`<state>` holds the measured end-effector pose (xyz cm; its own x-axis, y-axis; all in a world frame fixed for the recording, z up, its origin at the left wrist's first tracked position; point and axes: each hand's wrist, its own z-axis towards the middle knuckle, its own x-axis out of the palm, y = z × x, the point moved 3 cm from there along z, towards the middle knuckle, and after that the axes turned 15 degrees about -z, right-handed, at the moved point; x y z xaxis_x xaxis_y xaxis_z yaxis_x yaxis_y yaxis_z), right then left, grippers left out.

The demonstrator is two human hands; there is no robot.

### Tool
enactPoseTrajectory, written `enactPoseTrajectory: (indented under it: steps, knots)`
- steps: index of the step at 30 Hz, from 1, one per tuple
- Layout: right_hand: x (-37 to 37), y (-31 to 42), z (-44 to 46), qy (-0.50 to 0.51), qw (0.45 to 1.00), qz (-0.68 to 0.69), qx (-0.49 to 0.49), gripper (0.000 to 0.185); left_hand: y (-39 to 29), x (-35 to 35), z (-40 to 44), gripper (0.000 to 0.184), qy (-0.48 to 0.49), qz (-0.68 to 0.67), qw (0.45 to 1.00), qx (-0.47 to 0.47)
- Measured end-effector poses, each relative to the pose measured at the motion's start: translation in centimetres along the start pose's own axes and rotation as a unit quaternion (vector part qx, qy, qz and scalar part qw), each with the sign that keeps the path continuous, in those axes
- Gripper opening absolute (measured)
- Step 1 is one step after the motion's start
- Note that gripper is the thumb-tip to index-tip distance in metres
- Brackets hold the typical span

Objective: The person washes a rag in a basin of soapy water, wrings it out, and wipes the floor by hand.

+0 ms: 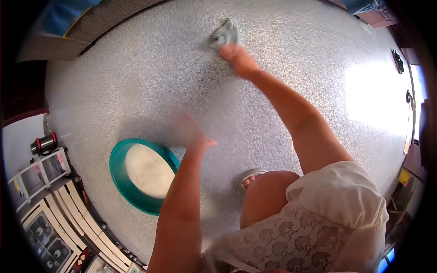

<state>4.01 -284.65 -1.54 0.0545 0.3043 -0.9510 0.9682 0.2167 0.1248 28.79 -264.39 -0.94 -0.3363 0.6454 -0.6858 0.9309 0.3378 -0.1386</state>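
Observation:
My right hand (236, 57) reaches far out over the speckled floor (255, 118). Its fingers are closed on a crumpled grey cloth (226, 34), which touches the floor. Closer to me, my left hand (191, 133) is smeared by motion, its thumb sticking out to the right and its fingers apart, with nothing seen in it. Just left of that hand stands a teal basin (119, 175) holding whitish, foamy liquid (148, 170). My left forearm hides part of the basin's right side.
A sandaled foot (250, 178) and a bare knee (268, 193) show below my arms. At lower left are a white rack (38, 175), a dark flask (44, 144) and white drawers (79, 211). A brown furniture base (109, 20) borders the floor at upper left.

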Motion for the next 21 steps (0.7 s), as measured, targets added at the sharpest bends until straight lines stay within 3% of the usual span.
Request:
enactPoseTrajectory:
  steps: [2,3,6,7,8,10,12,16,17,18,21]
  knots:
    - [4.5,4.0,-4.2,-0.080,0.987,-0.048,-0.132,0.050,0.8,1.9,-0.4,0.149,-0.027,-0.022,0.998,0.058]
    - [6.0,5.8,-6.5,-0.181,0.945,-0.147,-0.229,0.048,1.6,2.6,-0.7,0.146,-0.050,-0.040,0.993,0.094]
    - [7.1,5.4,-8.5,-0.177,0.945,-0.075,-0.265,0.046,3.9,5.5,-1.7,0.136,-0.089,-0.095,0.971,0.200]
    - [4.5,4.8,-7.9,-0.072,0.983,0.001,-0.168,0.048,4.8,6.3,-2.1,0.132,-0.098,-0.112,0.961,0.233]
    - [3.8,3.4,-7.0,-0.091,0.990,0.018,-0.104,0.050,5.8,7.5,-2.7,0.126,-0.104,-0.138,0.948,0.267]
    - [4.3,0.9,-3.4,-0.241,0.962,0.116,-0.055,0.063,6.7,9.5,-3.8,0.115,-0.120,-0.192,0.915,0.334]
    - [3.1,1.4,-0.2,-0.251,0.961,0.101,-0.048,0.061,6.0,8.8,-6.7,0.098,-0.080,-0.293,0.904,0.299]
    - [4.0,8.3,2.1,-0.186,0.967,0.088,-0.151,0.061,6.1,8.6,-10.0,0.072,-0.072,-0.366,0.897,0.239]
    - [4.9,10.5,0.4,-0.214,0.956,0.055,-0.194,0.064,6.4,8.9,-10.4,0.065,-0.095,-0.387,0.888,0.229]
    - [4.9,13.0,-1.1,-0.007,0.942,0.321,-0.100,0.050,7.0,9.9,-10.6,0.059,-0.119,-0.407,0.879,0.218]
    - [6.9,19.0,-7.9,0.082,0.932,0.318,-0.157,0.040,8.8,12.0,-10.4,0.048,-0.165,-0.450,0.854,0.203]
